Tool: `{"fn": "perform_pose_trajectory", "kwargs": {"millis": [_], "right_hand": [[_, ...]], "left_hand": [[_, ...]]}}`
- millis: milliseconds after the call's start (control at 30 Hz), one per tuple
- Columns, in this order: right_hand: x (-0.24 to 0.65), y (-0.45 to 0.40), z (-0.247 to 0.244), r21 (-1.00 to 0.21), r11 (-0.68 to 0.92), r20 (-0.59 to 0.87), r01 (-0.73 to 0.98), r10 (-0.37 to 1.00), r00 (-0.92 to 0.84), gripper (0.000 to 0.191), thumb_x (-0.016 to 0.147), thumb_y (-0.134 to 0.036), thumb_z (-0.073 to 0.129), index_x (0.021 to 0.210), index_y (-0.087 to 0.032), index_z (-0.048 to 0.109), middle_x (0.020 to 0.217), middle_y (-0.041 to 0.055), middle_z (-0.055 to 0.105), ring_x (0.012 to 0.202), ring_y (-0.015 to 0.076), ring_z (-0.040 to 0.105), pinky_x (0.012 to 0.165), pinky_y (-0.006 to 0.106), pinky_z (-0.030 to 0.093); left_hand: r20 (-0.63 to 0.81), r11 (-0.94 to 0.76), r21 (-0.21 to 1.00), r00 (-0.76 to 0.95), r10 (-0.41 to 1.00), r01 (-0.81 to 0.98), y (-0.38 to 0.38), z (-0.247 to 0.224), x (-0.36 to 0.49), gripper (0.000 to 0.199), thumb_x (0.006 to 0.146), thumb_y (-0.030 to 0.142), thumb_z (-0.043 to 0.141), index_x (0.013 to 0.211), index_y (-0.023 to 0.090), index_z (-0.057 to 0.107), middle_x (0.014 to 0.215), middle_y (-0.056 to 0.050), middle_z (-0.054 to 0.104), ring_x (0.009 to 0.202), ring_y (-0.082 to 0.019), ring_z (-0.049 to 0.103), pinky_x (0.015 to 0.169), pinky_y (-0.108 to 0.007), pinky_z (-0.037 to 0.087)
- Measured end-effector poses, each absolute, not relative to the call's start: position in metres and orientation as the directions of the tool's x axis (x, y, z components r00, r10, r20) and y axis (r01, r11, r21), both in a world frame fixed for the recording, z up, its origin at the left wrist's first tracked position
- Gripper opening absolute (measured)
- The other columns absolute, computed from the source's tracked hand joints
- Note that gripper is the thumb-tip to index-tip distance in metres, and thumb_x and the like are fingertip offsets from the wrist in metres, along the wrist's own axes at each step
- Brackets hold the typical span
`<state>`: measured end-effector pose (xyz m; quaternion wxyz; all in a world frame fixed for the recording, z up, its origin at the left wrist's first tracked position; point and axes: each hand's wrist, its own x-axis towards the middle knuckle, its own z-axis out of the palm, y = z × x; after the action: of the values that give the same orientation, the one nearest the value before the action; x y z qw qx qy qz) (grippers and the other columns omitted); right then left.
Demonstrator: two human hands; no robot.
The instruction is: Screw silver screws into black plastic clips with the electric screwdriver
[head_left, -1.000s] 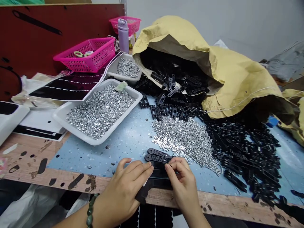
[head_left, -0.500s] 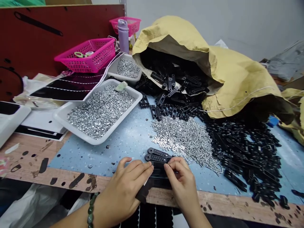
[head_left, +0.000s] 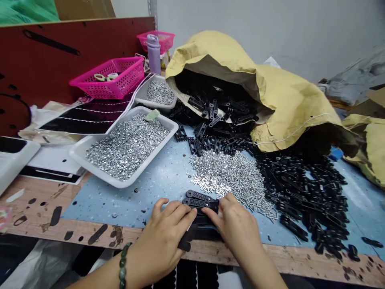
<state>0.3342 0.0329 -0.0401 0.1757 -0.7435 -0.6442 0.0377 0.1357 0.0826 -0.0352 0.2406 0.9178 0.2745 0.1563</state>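
Observation:
Two flat black plastic pieces (head_left: 199, 203) with rounded ends and perforated faces lie side by side at the table's front edge, between my hands. My left hand (head_left: 168, 237), with a green bead bracelet (head_left: 122, 265) at the wrist, holds their left end, fingertips pressed along the near side. A black strip end (head_left: 185, 242) sticks out under its fingers. Around the right end of the pieces closes my right hand (head_left: 237, 224), its thumb on the near side; its other fingertips are largely hidden. Just beyond lie loose silver nuts (head_left: 207, 176) and screws (head_left: 246, 180).
A white tray of nuts (head_left: 126, 184) stands left, with a smaller screw tray (head_left: 171, 105) behind it. Yellow sacks (head_left: 222, 48) spill black parts (head_left: 300, 192) to the right. A pink basket (head_left: 120, 86) and a purple bottle (head_left: 154, 56) stand at the back.
My right hand has turned over, from a fingertip pinch to wrapping the right end of the black pieces. My left hand stays nearly in place. The view has tilted up slightly.

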Motion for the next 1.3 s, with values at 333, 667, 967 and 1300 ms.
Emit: {"fn": "perform_pose_trajectory", "kwargs": {"millis": [333, 667, 967, 1300], "right_hand": [[0.303, 0.023, -0.007, -0.853, 0.129, 0.079, 0.506, 0.990, -0.119, 0.022, 0.091, -0.017, 0.044, 0.110, -0.024, 0.053, 0.088, 0.0028, 0.061, 0.078, 0.0158, 0.061, 0.069, 0.029, 0.052], [0.315, 0.045, -0.053, -0.969, -0.200, -0.143, 0.143, 0.932, 0.333, 0.019, 0.081, -0.036, 0.060, 0.083, -0.017, 0.066, 0.069, 0.0005, 0.056, 0.056, 0.0123, 0.057, 0.050, 0.024, 0.053], [0.314, 0.047, -0.058, -0.957, -0.256, -0.195, 0.135, 0.915, 0.353, 0.022, 0.079, -0.038, 0.060, 0.083, -0.018, 0.065, 0.067, 0.0009, 0.058, 0.054, 0.0129, 0.057, 0.048, 0.024, 0.053], [0.316, 0.052, -0.054, -0.770, -0.257, -0.050, 0.585, 0.937, 0.345, 0.006, 0.077, -0.026, 0.057, 0.075, -0.020, 0.054, 0.061, -0.0013, 0.056, 0.054, 0.0145, 0.055, 0.054, 0.026, 0.046]], "left_hand": [[0.110, -0.568, 0.714, 0.735, 0.669, 0.410, 0.083, -0.026, 0.123, 0.053, 0.095, 0.013, 0.030, 0.145, 0.028, 0.020, 0.144, -0.001, 0.037, 0.129, -0.019, 0.037, 0.101, -0.037, 0.041], [0.129, -0.778, 0.393, 0.808, 0.575, 0.490, 0.082, -0.059, 0.117, 0.069, 0.077, 0.007, 0.047, 0.142, 0.022, 0.031, 0.146, -0.003, 0.038, 0.130, -0.030, 0.032, 0.099, -0.051, 0.022], [0.146, -0.793, 0.373, 0.814, 0.563, 0.481, 0.084, -0.057, 0.116, 0.076, 0.068, 0.005, 0.047, 0.141, 0.021, 0.033, 0.144, -0.003, 0.041, 0.126, -0.029, 0.036, 0.099, -0.048, 0.019], [0.223, -0.792, 0.365, 0.780, 0.584, 0.489, 0.088, -0.050, 0.131, 0.059, 0.074, 0.011, 0.050, 0.133, 0.019, 0.045, 0.125, -0.005, 0.058, 0.111, -0.027, 0.048, 0.097, -0.045, 0.019]]}}
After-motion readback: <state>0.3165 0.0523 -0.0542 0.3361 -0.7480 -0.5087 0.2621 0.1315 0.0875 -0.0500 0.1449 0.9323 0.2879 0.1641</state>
